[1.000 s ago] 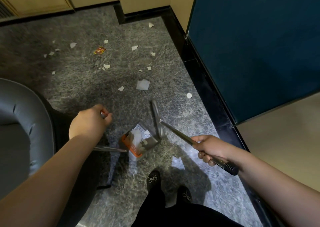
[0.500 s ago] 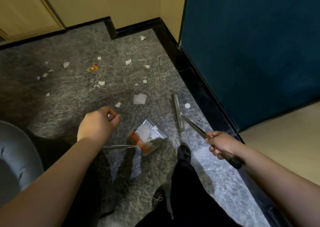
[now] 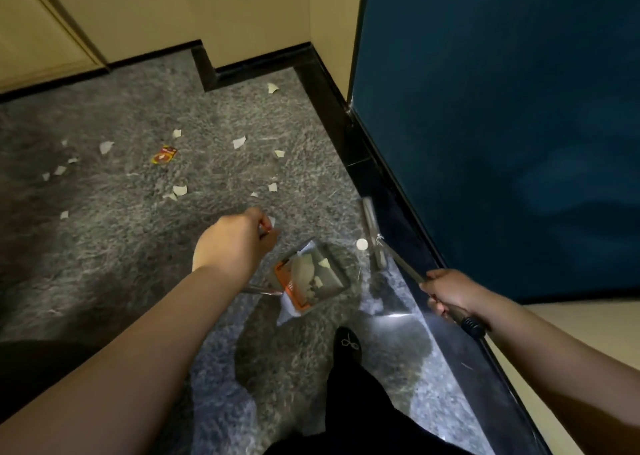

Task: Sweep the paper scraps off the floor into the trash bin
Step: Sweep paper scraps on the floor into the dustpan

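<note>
The dustpan (image 3: 311,276) has moved forward, left hand (image 3: 239,243) gripping its handle, right hand (image 3: 450,290) gripping the broom (image 3: 374,236); no writing legible.

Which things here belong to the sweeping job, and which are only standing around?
Belong to the job:
- dustpan, handle gripped by left hand
- broom, handle gripped by right hand
- paper scraps on the floor
- red wrapper

Only around:
- blue panel
- black baseboard

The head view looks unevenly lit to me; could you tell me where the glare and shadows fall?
Head view: bright glare on the floor beside the right hand; dark shadow at lower left and under the dustpan; wide-angle bending at the edges; the left hand slightly soft.
</note>
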A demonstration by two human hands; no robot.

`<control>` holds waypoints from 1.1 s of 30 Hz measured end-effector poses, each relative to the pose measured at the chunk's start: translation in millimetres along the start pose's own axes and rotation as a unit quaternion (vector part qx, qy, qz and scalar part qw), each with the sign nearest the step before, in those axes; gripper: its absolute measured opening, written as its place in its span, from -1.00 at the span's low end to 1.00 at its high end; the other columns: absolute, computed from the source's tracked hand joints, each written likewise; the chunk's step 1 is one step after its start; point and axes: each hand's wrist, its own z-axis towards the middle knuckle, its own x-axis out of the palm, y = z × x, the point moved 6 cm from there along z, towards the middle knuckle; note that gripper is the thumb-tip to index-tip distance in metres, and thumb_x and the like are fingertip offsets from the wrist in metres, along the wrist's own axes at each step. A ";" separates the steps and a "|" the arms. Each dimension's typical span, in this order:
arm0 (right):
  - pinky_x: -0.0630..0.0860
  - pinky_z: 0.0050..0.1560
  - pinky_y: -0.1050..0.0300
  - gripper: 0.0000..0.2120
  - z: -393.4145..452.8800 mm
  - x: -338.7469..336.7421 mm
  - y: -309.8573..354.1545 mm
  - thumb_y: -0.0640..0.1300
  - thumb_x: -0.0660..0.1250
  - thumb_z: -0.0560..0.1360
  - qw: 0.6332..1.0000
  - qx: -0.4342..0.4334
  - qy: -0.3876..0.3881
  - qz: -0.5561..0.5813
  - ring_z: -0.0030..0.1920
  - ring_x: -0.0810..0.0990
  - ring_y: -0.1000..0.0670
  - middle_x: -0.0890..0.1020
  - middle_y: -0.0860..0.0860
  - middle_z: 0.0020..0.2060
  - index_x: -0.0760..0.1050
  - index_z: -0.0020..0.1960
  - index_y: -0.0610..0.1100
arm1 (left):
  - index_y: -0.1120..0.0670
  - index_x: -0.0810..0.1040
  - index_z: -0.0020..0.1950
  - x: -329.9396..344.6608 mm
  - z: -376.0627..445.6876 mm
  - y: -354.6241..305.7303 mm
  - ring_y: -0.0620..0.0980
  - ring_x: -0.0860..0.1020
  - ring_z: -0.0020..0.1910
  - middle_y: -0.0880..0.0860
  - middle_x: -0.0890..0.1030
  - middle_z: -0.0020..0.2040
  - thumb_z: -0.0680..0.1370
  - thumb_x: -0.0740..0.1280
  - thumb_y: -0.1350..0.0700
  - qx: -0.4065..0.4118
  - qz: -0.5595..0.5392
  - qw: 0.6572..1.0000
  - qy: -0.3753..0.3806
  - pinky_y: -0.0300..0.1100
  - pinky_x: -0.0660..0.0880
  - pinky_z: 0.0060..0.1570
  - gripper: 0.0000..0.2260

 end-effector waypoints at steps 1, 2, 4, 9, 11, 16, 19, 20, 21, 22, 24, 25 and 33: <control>0.26 -0.66 0.35 -0.48 5.9 -6.4 8.6 -0.30 0.20 0.60 1.000 0.000 -0.002 -0.002 -0.73 0.31 0.06 0.40 -0.13 -0.45 0.14 0.51 -0.18 | 0.02 0.55 -0.02 2.1 11.1 -10.4 0.22 0.60 -0.10 0.13 0.65 -0.14 0.54 0.37 -0.07 0.004 0.005 1.000 0.004 -0.11 0.40 -0.30 -0.83; 0.26 -0.66 0.36 -0.51 11.8 -12.1 16.7 -0.31 0.19 0.59 1.000 0.000 -0.005 -0.005 -0.73 0.30 0.06 0.39 -0.13 -0.46 0.17 0.49 -0.21 | 0.02 0.55 -0.01 4.0 21.6 -19.1 0.21 0.60 -0.11 0.12 0.65 -0.14 0.54 0.36 -0.08 0.006 0.009 1.000 0.009 -0.13 0.36 -0.31 -0.82; 0.25 -0.62 0.36 -0.56 24.4 -20.4 30.6 -0.32 0.18 0.59 1.000 0.003 -0.006 -0.026 -0.69 0.30 0.04 0.37 -0.12 -0.47 0.21 0.44 -0.28 | 0.02 0.54 0.00 8.3 41.3 -33.1 0.18 0.59 -0.13 0.09 0.64 -0.15 0.56 0.34 -0.08 0.005 0.013 1.000 0.020 -0.14 0.33 -0.33 -0.82; 0.27 -0.47 0.19 -0.76 61.3 -29.7 47.8 -0.25 0.15 0.59 0.992 0.019 0.019 -0.121 -0.51 0.33 -0.02 0.40 -0.16 -0.44 0.42 0.23 -0.26 | 0.02 0.52 -0.01 16.5 81.9 -53.8 0.11 0.50 -0.25 0.01 0.52 -0.27 0.58 0.31 -0.10 -0.007 0.025 0.999 0.035 -0.14 0.31 -0.34 -0.81; 0.32 -0.45 0.15 -0.87 68.7 -26.9 52.8 -0.26 0.15 0.56 0.984 0.017 0.038 -0.175 -0.50 0.37 -0.06 0.45 -0.19 -0.42 0.46 -0.07 -0.23 | 0.01 0.52 0.00 15.6 92.9 -56.1 0.15 0.56 -0.19 0.05 0.58 -0.21 0.57 0.31 -0.09 -0.008 0.031 0.999 0.029 -0.14 0.32 -0.33 -0.81; 0.31 -0.54 0.20 -0.89 73.8 -6.5 62.1 -0.30 0.18 0.52 0.968 -0.012 0.102 -0.228 -0.59 0.39 -0.02 0.47 -0.13 -0.52 0.47 -0.03 -0.28 | 0.04 0.52 0.00 10.4 107.2 -55.2 0.18 0.58 -0.24 0.10 0.62 -0.22 0.58 0.31 -0.06 -0.001 0.041 0.999 0.016 -0.12 0.38 -0.37 -0.82; 0.27 -0.57 0.24 -0.84 69.5 1.7 65.2 -0.25 0.19 0.58 0.966 0.003 0.147 -0.211 -0.65 0.33 0.02 0.41 -0.03 -0.65 0.43 0.14 -0.23 | 0.03 0.51 0.00 9.3 109.7 -55.7 0.17 0.55 -0.26 0.10 0.60 -0.22 0.59 0.31 -0.05 0.004 0.038 0.999 0.014 -0.13 0.32 -0.40 -0.84; 0.26 -0.57 0.23 -0.80 66.3 3.4 65.2 -0.25 0.19 0.59 0.968 0.014 0.156 -0.194 -0.66 0.33 0.04 0.41 -0.01 -0.66 0.40 0.20 -0.18 | 0.03 0.51 -0.01 8.9 110.0 -54.4 0.17 0.54 -0.26 0.10 0.60 -0.22 0.58 0.31 -0.05 0.005 0.035 0.999 0.014 -0.14 0.31 -0.40 -0.85; 0.26 -0.57 0.21 -0.73 62.8 5.0 65.7 -0.26 0.19 0.59 0.969 0.020 0.161 -0.184 -0.65 0.33 0.05 0.41 0.01 -0.66 0.38 0.28 -0.18 | 0.03 0.51 -0.01 7.9 110.0 -51.9 0.17 0.55 -0.25 0.10 0.60 -0.21 0.58 0.32 -0.04 0.004 0.031 0.999 0.015 -0.14 0.31 -0.39 -0.85; 0.27 -0.58 0.19 -0.66 58.0 7.7 66.8 -0.27 0.19 0.59 0.969 0.018 0.165 -0.184 -0.65 0.35 0.05 0.43 0.02 -0.66 0.36 0.37 -0.19 | 0.03 0.51 -0.01 6.5 109.1 -48.0 0.17 0.56 -0.23 0.09 0.61 -0.20 0.58 0.32 -0.04 0.001 0.027 1.000 0.015 -0.14 0.32 -0.38 -0.85; 0.32 -0.62 0.21 -0.58 46.4 14.2 72.6 -0.29 0.19 0.59 0.964 -0.005 0.169 -0.206 -0.67 0.37 0.06 0.46 0.05 -0.67 0.30 0.44 -0.19 | 0.02 0.52 -0.02 2.8 104.4 -37.5 0.18 0.59 -0.20 0.09 0.62 -0.21 0.56 0.34 -0.04 -0.010 0.021 1.000 0.008 -0.14 0.35 -0.36 -0.85; 0.32 -0.63 0.23 -0.58 41.7 17.6 77.0 -0.29 0.19 0.59 0.963 -0.018 0.168 -0.212 -0.68 0.37 0.07 0.46 0.05 -0.68 0.31 0.43 -0.20 | 0.02 0.53 -0.03 0.3 100.8 -30.9 0.19 0.60 -0.19 0.09 0.63 -0.21 0.55 0.35 -0.04 -0.017 0.015 1.000 0.001 -0.14 0.37 -0.36 -0.85; 0.19 -0.68 0.35 -0.81 16.9 39.9 135.9 -0.32 0.14 0.59 0.974 -0.044 0.127 -0.180 -0.70 0.27 0.08 0.34 -0.08 -0.53 0.43 0.15 -0.37 | -0.05 0.58 -0.09 -39.6 80.0 50.1 0.19 0.63 -0.09 0.07 0.68 -0.17 0.49 0.42 -0.05 -0.112 -0.042 0.991 -0.064 -0.05 0.51 -0.18 -0.90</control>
